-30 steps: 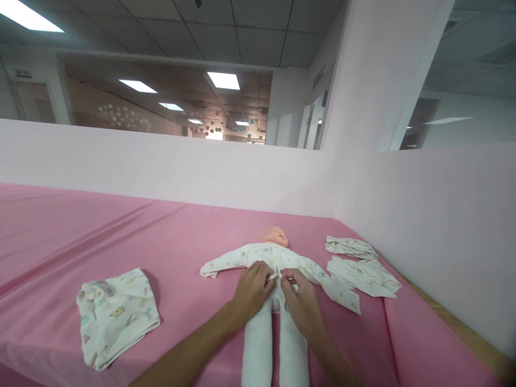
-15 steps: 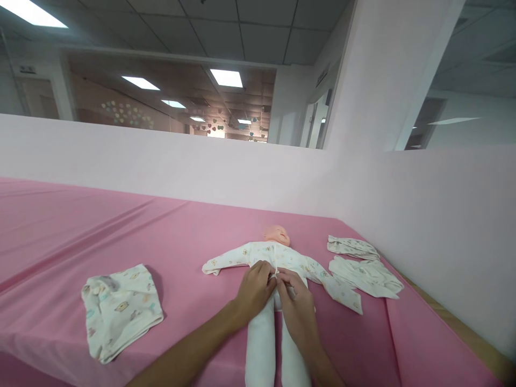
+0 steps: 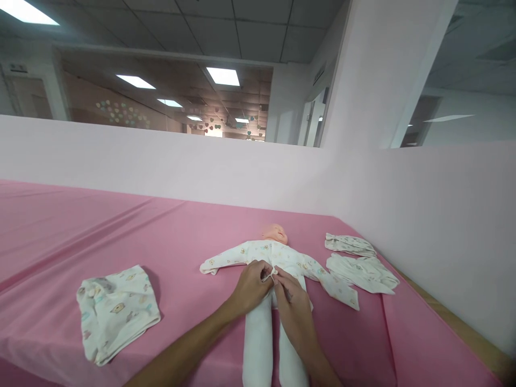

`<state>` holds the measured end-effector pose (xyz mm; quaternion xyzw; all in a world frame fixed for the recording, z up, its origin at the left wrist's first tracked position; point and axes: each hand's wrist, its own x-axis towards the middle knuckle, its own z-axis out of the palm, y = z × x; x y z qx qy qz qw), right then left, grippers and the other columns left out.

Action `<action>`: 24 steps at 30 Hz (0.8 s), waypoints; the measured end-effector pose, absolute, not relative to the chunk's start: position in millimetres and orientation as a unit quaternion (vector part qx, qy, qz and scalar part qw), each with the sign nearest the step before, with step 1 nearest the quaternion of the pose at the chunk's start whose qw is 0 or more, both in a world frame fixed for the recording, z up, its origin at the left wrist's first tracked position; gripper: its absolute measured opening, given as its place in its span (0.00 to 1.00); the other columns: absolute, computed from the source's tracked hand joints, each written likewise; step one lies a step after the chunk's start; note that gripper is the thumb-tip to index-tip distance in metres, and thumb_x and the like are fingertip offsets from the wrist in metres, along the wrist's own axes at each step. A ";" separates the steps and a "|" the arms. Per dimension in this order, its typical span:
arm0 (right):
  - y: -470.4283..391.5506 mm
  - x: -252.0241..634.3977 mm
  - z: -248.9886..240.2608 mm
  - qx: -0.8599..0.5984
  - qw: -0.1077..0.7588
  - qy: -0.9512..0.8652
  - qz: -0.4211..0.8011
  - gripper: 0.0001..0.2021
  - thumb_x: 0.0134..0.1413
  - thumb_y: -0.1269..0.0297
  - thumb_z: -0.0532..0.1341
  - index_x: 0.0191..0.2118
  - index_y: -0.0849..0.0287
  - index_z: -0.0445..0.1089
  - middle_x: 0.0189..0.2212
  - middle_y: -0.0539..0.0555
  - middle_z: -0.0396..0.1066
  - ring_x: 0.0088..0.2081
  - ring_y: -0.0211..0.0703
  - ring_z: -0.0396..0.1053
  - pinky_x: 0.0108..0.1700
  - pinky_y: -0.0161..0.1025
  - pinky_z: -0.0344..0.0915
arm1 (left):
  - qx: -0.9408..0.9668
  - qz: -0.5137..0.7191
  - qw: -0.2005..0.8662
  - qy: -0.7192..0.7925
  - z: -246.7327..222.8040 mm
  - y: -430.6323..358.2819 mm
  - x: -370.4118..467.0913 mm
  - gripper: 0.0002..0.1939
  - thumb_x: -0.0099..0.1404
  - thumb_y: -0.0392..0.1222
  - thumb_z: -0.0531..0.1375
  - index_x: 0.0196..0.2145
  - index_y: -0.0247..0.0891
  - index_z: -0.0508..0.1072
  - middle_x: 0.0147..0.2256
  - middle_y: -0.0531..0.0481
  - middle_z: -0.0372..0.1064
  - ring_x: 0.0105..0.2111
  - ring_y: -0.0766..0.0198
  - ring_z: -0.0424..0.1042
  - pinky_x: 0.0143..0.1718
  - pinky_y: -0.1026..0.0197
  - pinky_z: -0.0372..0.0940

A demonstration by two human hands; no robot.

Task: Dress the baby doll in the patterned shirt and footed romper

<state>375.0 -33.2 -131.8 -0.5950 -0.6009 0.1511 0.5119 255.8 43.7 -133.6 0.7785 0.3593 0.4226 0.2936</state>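
A baby doll (image 3: pixel 276 233) lies on its back on a pink-covered surface, its head toward the wall. It wears a white printed top (image 3: pixel 255 249) with both sleeves spread, and white leggings (image 3: pixel 258 344). Over the doll's belly, my left hand (image 3: pixel 253 285) pinches a thin white tie (image 3: pixel 274 272) at the front of the top. My right hand (image 3: pixel 293 301) meets it there, thumb and fingers closed on the same tie. Between the fingertips the tie forms a small loop or knot, whose exact shape is too small to tell.
A folded white printed garment (image 3: pixel 119 314) lies at the left on the pink sheet (image 3: pixel 193 236). Two more pale garments are at the right, a narrow one (image 3: pixel 350 244) behind a wider one (image 3: pixel 363 273). White walls (image 3: pixel 161 164) with windows border the surface behind and at the right.
The view has shifted slightly. My fingertips have drawn a little apart at the tie, and more of its white loop shows between them.
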 end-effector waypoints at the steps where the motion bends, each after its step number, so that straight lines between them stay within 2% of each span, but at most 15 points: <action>1: -33.3 375.6 -132.5 -0.595 0.504 -0.609 0.147 0.18 0.63 0.62 0.51 0.50 0.55 0.75 0.55 0.56 0.69 0.58 0.49 0.65 0.60 0.49 0.61 | 0.776 0.418 0.317 0.351 -131.3 43.5 253.5 0.03 0.58 0.38 0.54 0.27 0.39 0.66 0.28 0.53 0.65 0.31 0.63 0.62 0.33 0.62 0.57; 4: -33.8 376.9 -133.9 -0.594 0.476 -0.635 0.135 0.19 0.65 0.62 0.49 0.51 0.54 0.74 0.56 0.55 0.69 0.59 0.47 0.63 0.60 0.48 0.61 | 0.767 0.403 0.375 0.330 -126.1 43.8 247.9 0.06 0.58 0.36 0.52 0.28 0.38 0.68 0.29 0.54 0.67 0.31 0.65 0.64 0.34 0.63 0.58; 9: -35.0 377.1 -135.3 -0.589 0.452 -0.658 0.126 0.19 0.66 0.61 0.49 0.54 0.50 0.72 0.60 0.52 0.65 0.62 0.45 0.58 0.62 0.47 0.60 | 0.759 0.395 0.397 0.333 -125.4 45.8 248.1 0.09 0.62 0.41 0.52 0.28 0.37 0.69 0.28 0.53 0.67 0.29 0.65 0.65 0.32 0.63 0.59; 13: -35.2 376.0 -138.2 -0.594 0.475 -0.636 0.130 0.20 0.65 0.61 0.49 0.56 0.53 0.70 0.58 0.55 0.66 0.61 0.48 0.61 0.62 0.50 0.59 | 0.738 0.400 0.428 0.336 -128.8 50.4 250.9 0.09 0.63 0.43 0.52 0.29 0.37 0.68 0.28 0.54 0.66 0.28 0.66 0.63 0.30 0.64 0.58; 17: -34.7 374.5 -139.9 -0.618 0.496 -0.591 0.151 0.24 0.64 0.58 0.48 0.62 0.58 0.62 0.58 0.58 0.67 0.59 0.49 0.63 0.60 0.49 0.62 | 0.729 0.391 0.453 0.332 -131.2 55.4 250.6 0.09 0.63 0.44 0.53 0.29 0.37 0.68 0.27 0.54 0.65 0.27 0.67 0.61 0.29 0.65 0.57; 24: -36.5 388.7 -142.4 -0.601 0.460 -0.641 0.124 0.21 0.64 0.59 0.49 0.58 0.55 0.67 0.55 0.56 0.68 0.58 0.49 0.63 0.60 0.48 0.61 | 0.740 0.414 0.426 0.317 -125.1 44.1 246.6 0.10 0.65 0.46 0.53 0.34 0.38 0.68 0.29 0.54 0.63 0.29 0.66 0.61 0.32 0.64 0.58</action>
